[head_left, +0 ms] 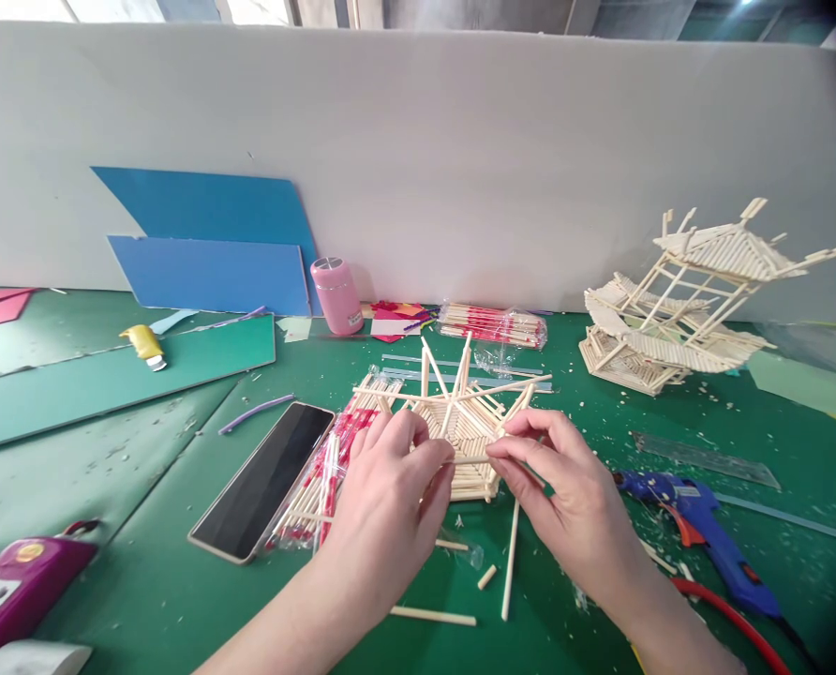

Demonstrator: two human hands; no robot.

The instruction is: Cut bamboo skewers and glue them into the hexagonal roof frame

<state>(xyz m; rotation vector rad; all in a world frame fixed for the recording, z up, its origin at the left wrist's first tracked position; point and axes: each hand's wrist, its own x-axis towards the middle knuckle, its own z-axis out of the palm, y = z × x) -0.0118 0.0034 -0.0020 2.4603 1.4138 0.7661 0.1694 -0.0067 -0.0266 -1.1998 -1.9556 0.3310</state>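
A short wooden stick [471,460] spans the gap between my two hands, at the front of a stick-built frame [460,422]. My left hand [394,492] pinches its left end, the fingertips partly hidden behind the knuckles. At the other end, the thumb and fingers of my right hand [565,487] close on the stick. The frame has a base of sticks laid side by side and several sticks rising and crossing above it. Whether the held stick touches the frame, I cannot tell.
Loose sticks [432,616] lie in front. A phone [267,478] and a bag of sticks [351,422] are left; a blue glue gun [706,530] is right. Behind stand a pink container [337,298] and a tilted stick-built pavilion [699,300]. A yellow cutter [142,345] lies far left.
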